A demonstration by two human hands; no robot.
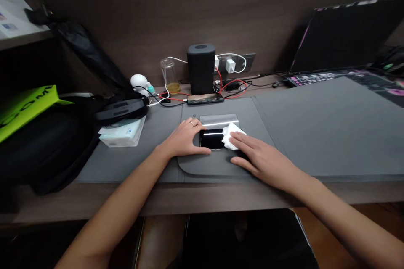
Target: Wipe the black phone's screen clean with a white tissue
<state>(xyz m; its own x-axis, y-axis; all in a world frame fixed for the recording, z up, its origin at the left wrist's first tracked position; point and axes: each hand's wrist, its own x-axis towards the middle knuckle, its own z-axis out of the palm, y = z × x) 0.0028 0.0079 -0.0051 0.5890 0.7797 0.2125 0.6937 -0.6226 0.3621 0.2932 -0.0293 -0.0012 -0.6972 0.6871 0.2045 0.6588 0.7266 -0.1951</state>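
Observation:
A black smartphone [212, 139] lies flat, screen up, on the grey desk mat. My left hand [186, 138] grips its left end, thumb along the near edge and fingers at the far edge; a ring shows on one finger. Under the fingers of my right hand [257, 153] a folded white tissue [231, 134] is pressed onto the right part of the screen. That end of the phone is hidden by the tissue and fingers. Just behind the phone lies a clear, shiny film or sleeve [219, 121].
At the back stand a black speaker [201, 69], a glass jar [171, 77] and a second phone [205, 98] on a cable. On the left are a tissue pack [123, 134] and a black bag [41, 147]. A laptop [350, 38] stands at the right.

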